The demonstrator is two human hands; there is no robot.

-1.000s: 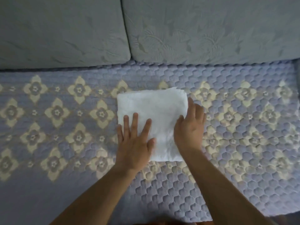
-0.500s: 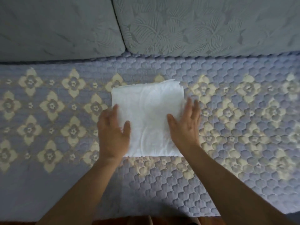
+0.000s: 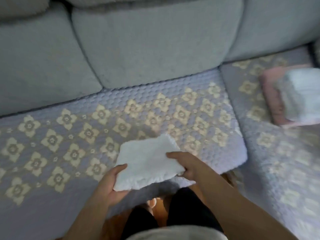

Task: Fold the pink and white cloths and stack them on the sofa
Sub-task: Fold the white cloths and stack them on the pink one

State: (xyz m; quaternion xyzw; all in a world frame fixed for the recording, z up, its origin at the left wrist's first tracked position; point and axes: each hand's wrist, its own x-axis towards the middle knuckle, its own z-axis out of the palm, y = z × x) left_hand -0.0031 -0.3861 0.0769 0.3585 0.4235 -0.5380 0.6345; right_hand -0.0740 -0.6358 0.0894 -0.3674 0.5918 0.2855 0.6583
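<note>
Folded white cloth [image 3: 149, 161] held between both hands, left hand [image 3: 110, 184] gripping its near-left corner, right hand [image 3: 187, 165] pinching its right edge, square, fluffy, lifted over the sofa seat [image 3: 69, 135]

The folded white cloth [image 3: 149, 161] I hold is soft, fluffy terry with a nubbly matt pile. My sofa's seat cover [image 3: 121, 118] is quilted fabric with a slight sheen, and the back cushions [image 3: 152, 40] are matt woven upholstery.
</note>
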